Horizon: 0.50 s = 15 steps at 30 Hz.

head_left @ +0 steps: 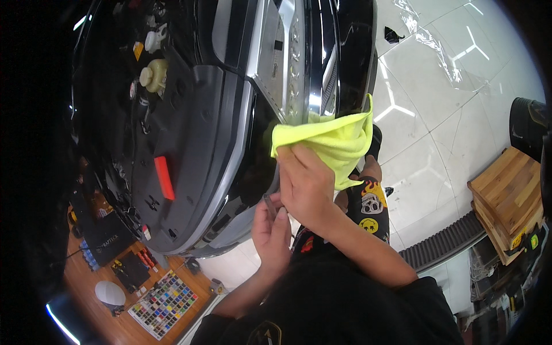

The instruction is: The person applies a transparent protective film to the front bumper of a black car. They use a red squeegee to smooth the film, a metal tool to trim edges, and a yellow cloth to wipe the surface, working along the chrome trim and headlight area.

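A yellow-green microfiber cloth hangs from the fingers of my right hand, spread against the front corner of a black car just below its headlight. Close beneath, my left hand is closed with a small, thin greyish strip between thumb and fingers; its exact kind is not clear. The two hands nearly touch. On the dark plastic engine bay cover to the left lies a red bar-shaped block.
Under the raised hood sits a cream fluid reservoir. At lower left, a wooden surface bears a sheet of coloured swatches and a white dome. A wooden box stands right. Clear film lies on the tiled floor.
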Available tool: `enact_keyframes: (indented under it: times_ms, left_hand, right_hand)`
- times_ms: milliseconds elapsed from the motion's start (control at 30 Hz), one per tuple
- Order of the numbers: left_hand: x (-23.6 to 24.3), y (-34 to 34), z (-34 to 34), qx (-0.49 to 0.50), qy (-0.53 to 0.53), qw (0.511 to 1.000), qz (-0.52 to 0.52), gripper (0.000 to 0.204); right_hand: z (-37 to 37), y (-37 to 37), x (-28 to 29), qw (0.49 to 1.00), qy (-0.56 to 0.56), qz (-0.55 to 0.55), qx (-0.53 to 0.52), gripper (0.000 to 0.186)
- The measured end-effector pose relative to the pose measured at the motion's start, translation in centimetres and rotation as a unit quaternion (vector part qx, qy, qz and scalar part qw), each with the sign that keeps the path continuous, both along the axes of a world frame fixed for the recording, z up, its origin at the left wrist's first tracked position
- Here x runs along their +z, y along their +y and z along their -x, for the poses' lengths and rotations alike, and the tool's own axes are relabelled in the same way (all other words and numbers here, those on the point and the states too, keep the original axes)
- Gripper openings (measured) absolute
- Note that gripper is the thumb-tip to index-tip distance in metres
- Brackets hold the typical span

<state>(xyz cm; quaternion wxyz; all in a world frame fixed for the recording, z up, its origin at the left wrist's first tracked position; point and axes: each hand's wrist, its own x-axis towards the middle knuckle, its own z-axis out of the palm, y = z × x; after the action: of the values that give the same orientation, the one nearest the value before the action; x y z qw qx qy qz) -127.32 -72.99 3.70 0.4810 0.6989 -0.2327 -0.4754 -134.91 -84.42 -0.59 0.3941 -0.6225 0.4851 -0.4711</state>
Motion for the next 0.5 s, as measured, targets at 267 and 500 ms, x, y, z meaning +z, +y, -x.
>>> enact_keyframes:
  times_ms: [267,500]
  left_hand:
    - [2.0,-0.3,-0.9,-0.024,-0.003,1.000,0.008,0.034]
    - [1.9,1.2,-0.9,-0.045,-0.016,0.999,0.017,0.037]
  right_hand:
    - [0.3,0.8,-0.3,0.987,-0.094,-0.132,-0.015,0.020]
    - [0.2,1.5,-0.7,0.964,-0.211,-0.163,-0.023,0.018]
